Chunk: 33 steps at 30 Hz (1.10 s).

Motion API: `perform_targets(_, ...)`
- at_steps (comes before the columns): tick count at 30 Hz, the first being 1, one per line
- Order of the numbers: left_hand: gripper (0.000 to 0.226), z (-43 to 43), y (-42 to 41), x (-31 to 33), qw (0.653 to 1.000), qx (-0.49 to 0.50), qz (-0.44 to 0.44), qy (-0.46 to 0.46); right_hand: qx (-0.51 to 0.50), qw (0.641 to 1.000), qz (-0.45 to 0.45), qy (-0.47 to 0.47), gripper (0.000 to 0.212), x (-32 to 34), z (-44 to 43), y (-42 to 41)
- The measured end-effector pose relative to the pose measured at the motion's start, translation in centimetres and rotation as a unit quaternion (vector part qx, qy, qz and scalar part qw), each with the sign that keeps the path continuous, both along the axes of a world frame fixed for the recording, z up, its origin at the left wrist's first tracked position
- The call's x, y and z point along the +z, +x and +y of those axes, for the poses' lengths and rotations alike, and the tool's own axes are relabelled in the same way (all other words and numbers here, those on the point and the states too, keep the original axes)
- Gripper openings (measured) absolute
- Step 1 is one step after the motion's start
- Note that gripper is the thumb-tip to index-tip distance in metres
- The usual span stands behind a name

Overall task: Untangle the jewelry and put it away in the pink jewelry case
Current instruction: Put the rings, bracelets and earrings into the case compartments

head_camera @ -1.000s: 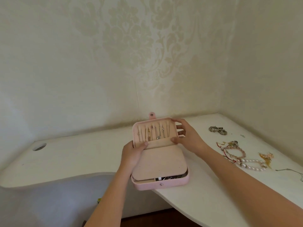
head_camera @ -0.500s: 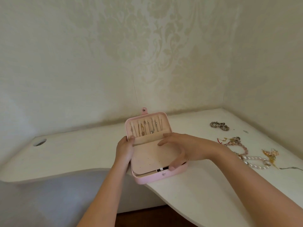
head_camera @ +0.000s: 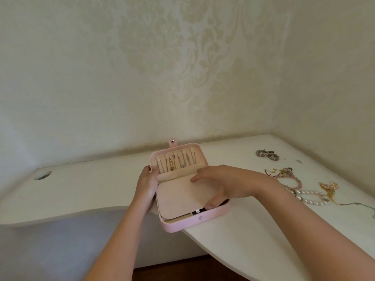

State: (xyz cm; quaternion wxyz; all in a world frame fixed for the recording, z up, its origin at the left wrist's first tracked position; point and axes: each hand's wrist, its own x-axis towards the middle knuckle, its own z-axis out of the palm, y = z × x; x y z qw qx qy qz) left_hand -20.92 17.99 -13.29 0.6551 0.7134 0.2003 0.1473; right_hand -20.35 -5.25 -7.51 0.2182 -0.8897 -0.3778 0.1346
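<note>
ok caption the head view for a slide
Left hand grips the open pink jewelry case, right hand on its inner flap; tangled jewelry lies alongside.

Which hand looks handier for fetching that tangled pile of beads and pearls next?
Probably the right hand: the tangled pearl and bead jewelry lies on its side of the open pink jewelry case, whose left edge the left hand grips.
</note>
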Motion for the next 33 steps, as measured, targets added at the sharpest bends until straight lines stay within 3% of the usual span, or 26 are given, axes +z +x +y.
perform_targets(6, 0.027, 0.3, 0.2, -0.2, 1.0, -0.015, -0.002, 0.021, -0.009, 0.993, -0.103, -0.055, 0.055, 0.8, 0.3, -1.3)
perform_targets(8, 0.029, 0.2, 0.1, -0.2, 1.0, -0.003, -0.027, 0.013, -0.011, 0.993, -0.117, -0.012, 0.04, 1.3, 0.1, -1.0)
perform_targets(11, 0.033, -0.5, -0.2, 0.1, 0.998, -0.02, -0.063, -0.013, -0.054, 0.977, -0.164, 0.124, 0.014, 2.1, -0.5, -0.4)
perform_targets(13, 0.042, -1.7, -1.0, 0.7, 0.996, -0.02, -0.059, -0.07, -0.099, 0.951, -0.208, 0.207, 0.028, 2.0, -0.6, 0.1)
perform_targets(17, 0.063, -3.4, -1.7, 0.5, 0.997, -0.064, -0.044, -0.018, -0.192, 0.911, -0.251, 0.264, 0.024, 0.5, -0.4, 1.9)
perform_targets(21, 0.036, -4.4, -2.4, 0.2, 0.986, -0.138, -0.034, 0.089, -0.274, 0.905, -0.256, 0.199, 0.04, -1.2, -2.0, 4.2)
perform_targets(24, 0.03, -4.4, -2.2, -0.4, 0.986, -0.12, -0.038, 0.112, -0.384, 0.889, -0.22, 0.116, 0.045, -2.1, -5.4, 6.4)
perform_targets(28, 0.019, -4.6, -2.0, -0.3, 0.99, -0.07, -0.054, 0.114, -0.469, 0.873, -0.132, -0.028, 0.042, -3.9, -9.6, 8.6)
perform_targets(33, 0.023, -4.2, -0.8, -0.4, 0.993, -0.02, -0.052, 0.109, -0.475, 0.872, -0.103, -0.053, 0.02, -5.0, -10.5, 10.2)
